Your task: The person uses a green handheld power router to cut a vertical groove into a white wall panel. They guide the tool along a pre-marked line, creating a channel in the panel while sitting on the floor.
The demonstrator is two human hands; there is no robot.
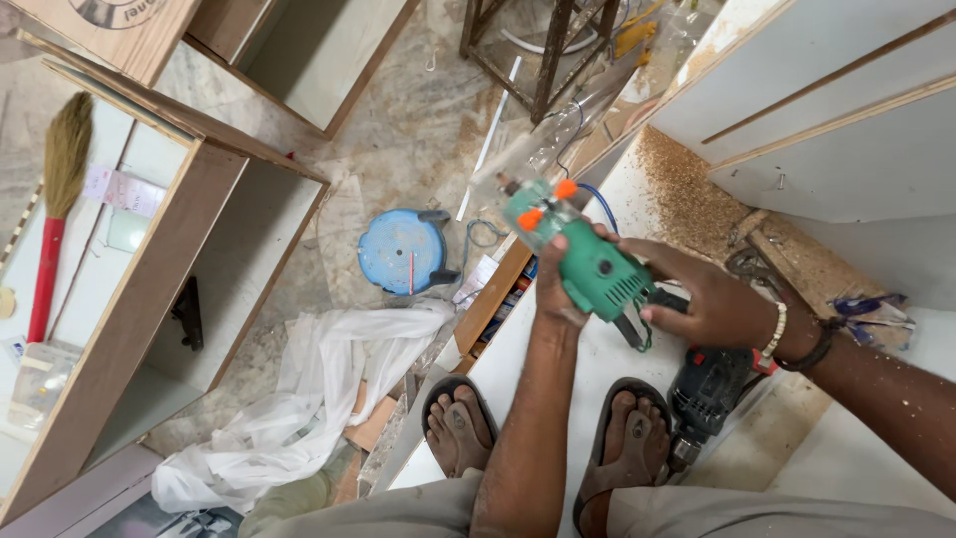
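Trimmer (588,261), green, held over the white table (558,389), long axis slanting up-left to its clear base; left hand (560,284) grip closed round mid-body, right hand (707,304) closed on rear end.

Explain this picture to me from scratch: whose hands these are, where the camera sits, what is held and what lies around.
The single picture comes from a camera worn on a person's head, looking down past their own arms and sandalled feet. Both bare hands hold a green power tool with orange knobs: the left hand grips its body and the right hand steadies its rear end. They stand on a white board, where a dark drill lies by the right foot and sawdust is piled. On the floor lie a blue round stool, crumpled white plastic sheeting and open wooden cabinets. A red-handled broom lies at the left.
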